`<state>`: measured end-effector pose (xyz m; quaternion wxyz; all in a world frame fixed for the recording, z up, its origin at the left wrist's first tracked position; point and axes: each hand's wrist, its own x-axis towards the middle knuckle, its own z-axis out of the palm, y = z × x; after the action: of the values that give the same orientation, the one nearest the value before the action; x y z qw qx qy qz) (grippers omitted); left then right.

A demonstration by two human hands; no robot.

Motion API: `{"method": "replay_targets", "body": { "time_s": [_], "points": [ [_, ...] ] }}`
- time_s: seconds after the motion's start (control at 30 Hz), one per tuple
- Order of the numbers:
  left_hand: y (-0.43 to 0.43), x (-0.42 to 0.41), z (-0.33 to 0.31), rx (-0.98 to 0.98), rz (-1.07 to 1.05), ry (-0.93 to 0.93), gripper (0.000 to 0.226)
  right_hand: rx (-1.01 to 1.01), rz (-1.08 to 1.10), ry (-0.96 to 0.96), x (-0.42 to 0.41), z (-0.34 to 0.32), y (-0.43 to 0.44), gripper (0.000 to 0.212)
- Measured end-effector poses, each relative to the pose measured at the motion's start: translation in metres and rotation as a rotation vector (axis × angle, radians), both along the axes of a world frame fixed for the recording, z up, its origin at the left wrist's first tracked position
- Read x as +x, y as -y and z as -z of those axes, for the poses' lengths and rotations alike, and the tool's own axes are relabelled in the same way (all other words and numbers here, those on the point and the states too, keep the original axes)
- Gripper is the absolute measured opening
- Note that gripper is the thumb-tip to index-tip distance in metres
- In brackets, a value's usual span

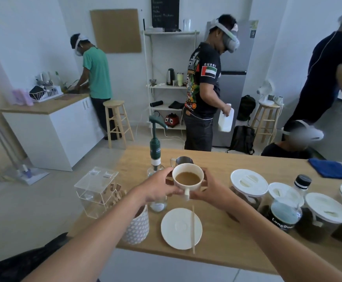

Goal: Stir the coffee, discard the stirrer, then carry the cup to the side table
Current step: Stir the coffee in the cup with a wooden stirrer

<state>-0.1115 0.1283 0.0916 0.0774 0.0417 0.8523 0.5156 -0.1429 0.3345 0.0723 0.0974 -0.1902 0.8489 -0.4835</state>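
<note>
A white cup (194, 185) with milky brown coffee in it is held up above the wooden table (223, 239). My left hand (158, 187) grips its left side and my right hand (208, 189) grips its right side, with the handle pointing toward me between them. Below the cup lies a white saucer (178, 228), bare. A thin wooden stirrer (193, 228) rests across the saucer's right edge, its near end overhanging onto the table.
A patterned white pot (137, 226) and a clear acrylic box (95, 190) stand left of the saucer. A pump bottle (155, 151) and a steel jug (183, 160) are behind the cup. White-lidded jars (249, 188) line the right. Several people stand beyond the table.
</note>
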Motion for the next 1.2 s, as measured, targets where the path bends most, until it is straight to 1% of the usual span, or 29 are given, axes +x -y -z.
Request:
{"method": "replay_targets", "body": {
  "time_s": [0.1, 0.23, 0.37, 0.47, 0.53, 0.6, 0.67, 0.73, 0.77, 0.87, 0.93, 1.03, 1.13, 1.2],
  "points": [
    [0.004, -0.004, -0.019, -0.003, 0.021, -0.032, 0.056, -0.011, 0.032, -0.061, 0.000, -0.017, 0.007, 0.074],
    [0.014, -0.012, -0.042, -0.001, 0.069, -0.062, 0.063, -0.026, 0.030, -0.129, -0.006, -0.034, 0.014, 0.078],
    [0.029, -0.017, -0.058, 0.002, 0.107, -0.069, 0.064, -0.068, 0.013, -0.134, -0.006, -0.049, 0.025, 0.079],
    [0.038, -0.017, -0.070, -0.001, 0.130, -0.079, 0.060, -0.103, 0.012, -0.119, -0.006, -0.059, 0.034, 0.073],
    [0.046, -0.016, -0.080, -0.059, 0.138, -0.068, 0.052, -0.109, 0.020, -0.121, -0.006, -0.064, 0.040, 0.069],
    [0.055, -0.014, -0.094, -0.184, 0.132, -0.043, 0.047, -0.127, 0.035, -0.113, -0.007, -0.067, 0.045, 0.069],
    [0.065, -0.015, -0.116, -0.357, 0.061, -0.049, 0.045, -0.139, 0.054, -0.102, -0.009, -0.068, 0.049, 0.070],
    [0.071, -0.020, -0.138, -0.476, -0.036, -0.135, 0.037, -0.124, 0.070, -0.115, -0.011, -0.069, 0.052, 0.073],
    [0.073, -0.025, -0.147, -0.503, -0.085, -0.199, 0.038, -0.114, 0.078, -0.125, -0.012, -0.069, 0.052, 0.074],
    [0.074, -0.047, -0.162, -0.533, -0.202, -0.377, 0.040, -0.126, 0.095, -0.119, -0.015, -0.068, 0.054, 0.075],
    [0.066, -0.063, -0.165, -0.524, -0.206, -0.436, 0.041, -0.132, 0.110, -0.124, -0.015, -0.068, 0.056, 0.075],
    [0.050, -0.084, -0.156, -0.510, -0.206, -0.422, 0.041, -0.138, 0.133, -0.156, -0.016, -0.069, 0.059, 0.076],
    [0.039, -0.094, -0.143, -0.506, -0.315, -0.381, 0.054, -0.148, 0.147, -0.152, -0.016, -0.070, 0.061, 0.076],
    [0.037, -0.094, -0.136, -0.527, -0.361, -0.382, 0.053, -0.158, 0.160, -0.158, -0.016, -0.069, 0.062, 0.075]
  ]
}}
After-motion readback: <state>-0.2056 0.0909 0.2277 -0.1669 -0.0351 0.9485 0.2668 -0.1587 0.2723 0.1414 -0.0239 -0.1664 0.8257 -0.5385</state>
